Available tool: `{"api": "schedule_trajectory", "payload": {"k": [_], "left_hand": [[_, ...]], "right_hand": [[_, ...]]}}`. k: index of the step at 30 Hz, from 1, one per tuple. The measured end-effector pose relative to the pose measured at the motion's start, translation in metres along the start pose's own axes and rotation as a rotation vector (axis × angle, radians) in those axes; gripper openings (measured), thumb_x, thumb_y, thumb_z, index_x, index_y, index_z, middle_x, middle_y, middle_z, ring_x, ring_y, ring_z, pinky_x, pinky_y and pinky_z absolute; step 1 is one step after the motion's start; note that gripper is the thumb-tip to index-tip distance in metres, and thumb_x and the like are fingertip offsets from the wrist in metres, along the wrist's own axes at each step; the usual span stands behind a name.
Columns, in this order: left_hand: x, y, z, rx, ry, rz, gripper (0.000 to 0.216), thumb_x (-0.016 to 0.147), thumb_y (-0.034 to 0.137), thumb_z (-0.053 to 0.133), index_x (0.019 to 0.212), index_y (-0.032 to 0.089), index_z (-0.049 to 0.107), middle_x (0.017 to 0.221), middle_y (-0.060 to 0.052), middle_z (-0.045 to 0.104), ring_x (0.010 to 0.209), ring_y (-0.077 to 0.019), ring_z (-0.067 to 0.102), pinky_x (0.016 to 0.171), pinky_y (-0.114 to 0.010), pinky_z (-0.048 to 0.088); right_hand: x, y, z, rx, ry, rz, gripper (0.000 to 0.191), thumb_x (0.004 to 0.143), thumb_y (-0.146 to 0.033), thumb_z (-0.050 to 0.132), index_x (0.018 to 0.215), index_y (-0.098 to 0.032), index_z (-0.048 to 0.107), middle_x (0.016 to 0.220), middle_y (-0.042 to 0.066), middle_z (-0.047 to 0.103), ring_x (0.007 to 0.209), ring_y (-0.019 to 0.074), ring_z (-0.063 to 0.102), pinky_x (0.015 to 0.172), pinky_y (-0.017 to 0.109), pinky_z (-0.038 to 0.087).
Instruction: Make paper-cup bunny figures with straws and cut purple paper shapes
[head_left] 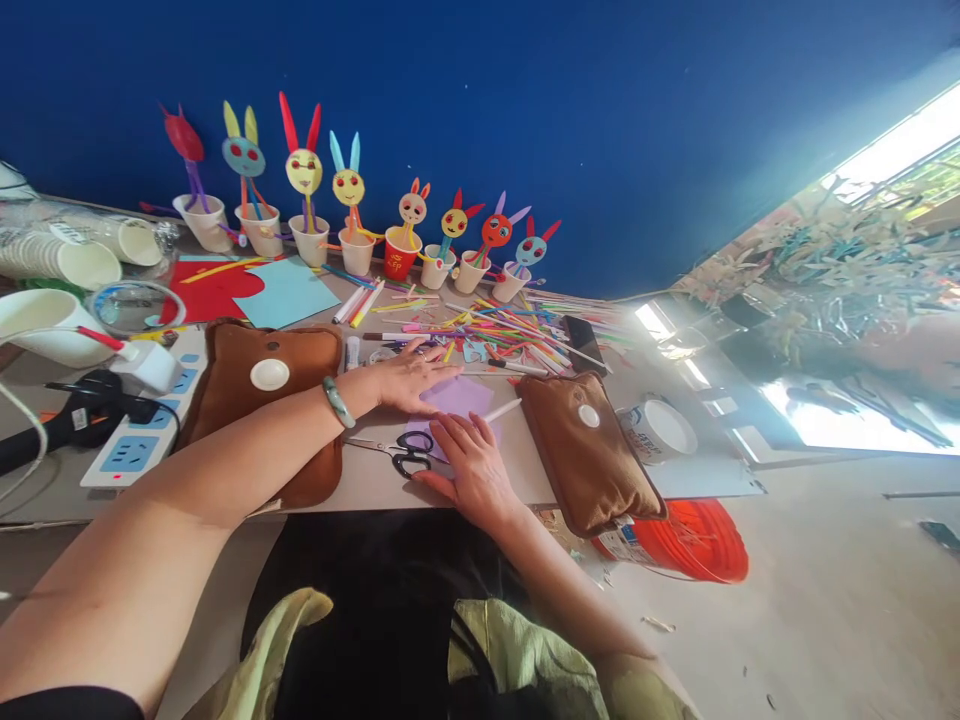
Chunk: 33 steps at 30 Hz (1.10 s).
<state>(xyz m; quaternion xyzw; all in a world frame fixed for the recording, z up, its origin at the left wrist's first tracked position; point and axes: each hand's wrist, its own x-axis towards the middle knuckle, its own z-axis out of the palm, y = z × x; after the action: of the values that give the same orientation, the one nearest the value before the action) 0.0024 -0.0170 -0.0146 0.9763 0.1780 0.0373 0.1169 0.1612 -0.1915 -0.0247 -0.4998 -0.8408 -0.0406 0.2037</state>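
Observation:
My left hand (409, 378) lies flat, fingers spread, pressing on a piece of lilac paper (459, 398) on the table. A green bangle circles that wrist. My right hand (472, 462) rests on the near edge of the same paper and holds a thin white pen (501, 410) that points to the right. Black-handled scissors (401, 455) lie just left of my right hand, untouched.
Two brown padded pouches (259, 390) (589, 450) flank the paper. A heap of coloured straws (502, 335) and a phone (583, 343) lie behind. A row of paper cups with rabbit figures (352, 215) lines the blue wall. A power strip (142, 425) and stacked cups (64, 260) sit left; a red bucket (690, 540) stands below right.

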Motion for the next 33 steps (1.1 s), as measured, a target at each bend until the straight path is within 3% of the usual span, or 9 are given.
{"api": "schedule_trajectory", "payload": {"k": [11, 17, 22, 26, 33], "left_hand": [[0.0, -0.015, 0.002, 0.02, 0.059, -0.063, 0.068, 0.088, 0.05, 0.062, 0.147, 0.019, 0.049, 0.146, -0.015, 0.056, 0.141, -0.0311, 0.042, 0.123, -0.049, 0.006], [-0.002, -0.013, 0.001, 0.087, 0.089, -0.052, 0.063, 0.081, 0.058, 0.069, 0.129, 0.019, 0.064, 0.146, -0.018, 0.052, 0.14, -0.034, 0.041, 0.122, -0.055, 0.014], [-0.001, -0.012, 0.001, 0.125, 0.11, -0.085, 0.065, 0.081, 0.061, 0.068, 0.128, 0.015, 0.066, 0.152, -0.019, 0.046, 0.146, -0.0365, 0.033, 0.124, -0.055, 0.01], [-0.001, -0.014, 0.001, 0.117, 0.133, -0.113, 0.059, 0.085, 0.058, 0.065, 0.125, 0.013, 0.067, 0.151, -0.02, 0.047, 0.146, -0.0379, 0.034, 0.123, -0.056, 0.015], [-0.002, -0.008, -0.003, 0.123, 0.118, -0.031, 0.054, 0.089, 0.044, 0.064, 0.137, 0.021, 0.061, 0.153, -0.017, 0.048, 0.143, -0.0339, 0.04, 0.121, -0.057, 0.015]], "right_hand": [[-0.014, 0.001, 0.007, 0.014, -0.065, 0.011, 0.059, 0.094, -0.059, 0.059, 0.129, -0.013, 0.065, 0.134, 0.018, 0.066, 0.128, 0.0337, 0.06, 0.117, 0.06, 0.038], [-0.018, 0.002, 0.001, 0.047, -0.056, 0.005, 0.049, 0.096, -0.054, 0.059, 0.123, -0.015, 0.068, 0.129, 0.016, 0.07, 0.124, 0.0322, 0.062, 0.113, 0.056, 0.045], [-0.02, 0.002, -0.002, 0.06, -0.044, 0.008, 0.045, 0.095, -0.053, 0.061, 0.118, -0.015, 0.07, 0.126, 0.017, 0.071, 0.122, 0.0329, 0.064, 0.107, 0.055, 0.05], [-0.017, 0.0, -0.002, 0.082, -0.024, 0.007, 0.046, 0.095, -0.053, 0.06, 0.119, -0.014, 0.068, 0.124, 0.018, 0.071, 0.12, 0.0327, 0.064, 0.105, 0.055, 0.052], [-0.01, -0.006, 0.001, 0.063, -0.094, -0.041, 0.053, 0.094, -0.054, 0.061, 0.131, -0.016, 0.063, 0.14, 0.018, 0.062, 0.129, 0.0346, 0.057, 0.105, 0.053, 0.052]]}}
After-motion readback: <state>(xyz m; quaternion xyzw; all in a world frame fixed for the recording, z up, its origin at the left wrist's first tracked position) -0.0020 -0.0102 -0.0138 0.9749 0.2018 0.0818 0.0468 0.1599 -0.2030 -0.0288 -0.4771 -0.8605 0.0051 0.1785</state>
